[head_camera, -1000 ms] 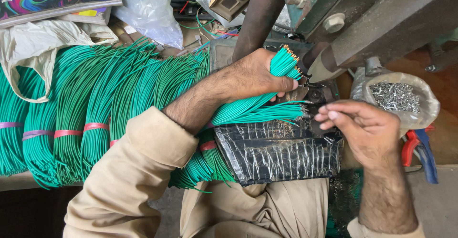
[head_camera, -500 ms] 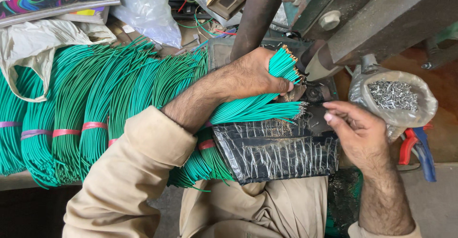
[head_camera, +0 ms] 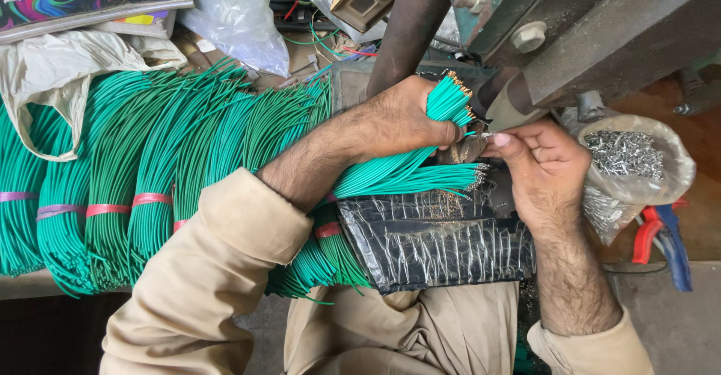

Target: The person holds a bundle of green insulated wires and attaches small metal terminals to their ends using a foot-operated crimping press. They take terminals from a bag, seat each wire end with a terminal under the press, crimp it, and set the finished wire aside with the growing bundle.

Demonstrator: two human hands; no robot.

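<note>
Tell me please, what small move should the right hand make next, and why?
Probably ease the small metal piece pinched in the right hand onto one bared wire end of the green bundle gripped by the left hand. The fingertips already sit right beside those ends, under the machine.

Left hand (head_camera: 402, 119) clenched, right hand (head_camera: 542, 166) pinching

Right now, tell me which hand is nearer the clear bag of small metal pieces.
Right. The right hand sits just beside the bag of metal pieces, nearly touching its left edge. The left hand is farther left, its grip closed on a bundle of green wires.
</note>
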